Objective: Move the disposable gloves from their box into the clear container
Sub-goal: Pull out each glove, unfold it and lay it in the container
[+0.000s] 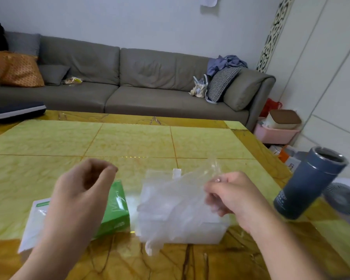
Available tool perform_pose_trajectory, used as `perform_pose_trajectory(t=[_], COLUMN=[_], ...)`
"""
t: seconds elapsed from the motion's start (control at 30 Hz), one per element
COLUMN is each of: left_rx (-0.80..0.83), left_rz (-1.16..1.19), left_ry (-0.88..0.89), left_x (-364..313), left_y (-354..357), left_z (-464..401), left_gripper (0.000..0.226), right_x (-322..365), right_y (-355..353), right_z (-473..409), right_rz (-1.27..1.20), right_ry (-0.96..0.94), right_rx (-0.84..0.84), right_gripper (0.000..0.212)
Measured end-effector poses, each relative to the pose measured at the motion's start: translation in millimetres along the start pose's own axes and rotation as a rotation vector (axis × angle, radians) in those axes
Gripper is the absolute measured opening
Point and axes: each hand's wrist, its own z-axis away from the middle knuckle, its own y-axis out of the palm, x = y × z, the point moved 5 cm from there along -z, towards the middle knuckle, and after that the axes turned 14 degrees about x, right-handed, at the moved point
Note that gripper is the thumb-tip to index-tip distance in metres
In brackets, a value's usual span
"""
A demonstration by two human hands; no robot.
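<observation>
A green and white glove box (115, 215) lies on the table, partly hidden under my left hand (83, 190). That hand hovers above it with fingers curled and nothing visible between them. To the right stands the clear container (200, 233), its lid tab at the far side. My right hand (228, 195) pinches a bunch of thin transparent disposable gloves (176, 197) that drape over and into the container. One glove end hangs over its near left corner.
A dark blue insulated bottle (309, 182) stands at the table's right edge. A white fan (343, 197) sits below it on the floor. Beyond the yellow-green table (129, 140) is a grey sofa (141, 81); a pink basket (275, 132) stands at far right.
</observation>
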Motion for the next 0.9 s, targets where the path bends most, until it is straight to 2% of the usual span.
perform_pose_trajectory(t=[0.07,0.13,0.2,0.3,0.37,0.47,0.67,0.8,0.9], left_rx=[0.089,0.31,0.511,0.678,0.76,0.766,0.641,0.721,0.804], left_rz=[-0.173,-0.391,-0.58,-0.8,-0.863,-0.866,-1.02,-1.036,-1.072], left_ry=[0.309,0.44,0.353,0.102,-0.009,-0.066,0.003,0.019,-0.018], left_x=[-44.7,-56.7,-41.3,-0.8,10.3,6.4,-13.2,-15.9,-12.2], left_y=[21.5,60.8,99.0,132.6,142.3,140.7,131.0,137.9,140.7], left_z=[16.2,23.3,19.6,7.3,0.5,-9.6,-17.4,-7.7,-2.5], left_gripper=[0.008,0.009,0.016,0.023,0.03,0.034,0.026,0.029,0.042], right_x=[-4.5,-6.5,-6.7,-7.3,-9.1,-8.9,-6.8,-9.5,-13.8], right_y=[1.7,4.4,4.9,3.2,-1.5,-9.7,-17.5,-16.3,-13.6], right_z=[-2.1,-3.7,-4.4,-3.3,-5.3,-10.1,-10.8,-13.0,-15.6], right_rz=[0.019,0.029,0.105,0.26,0.377,0.527,0.642,0.655,0.646], right_ry=[0.026,0.03,0.022,-0.001,-0.025,-0.045,-0.019,-0.004,-0.009], right_rx=[0.0,0.008,0.006,-0.004,-0.028,-0.095,-0.087,-0.072,-0.054], right_gripper=[0.007,0.011,0.014,0.016,0.022,0.027,0.011,0.007,0.016])
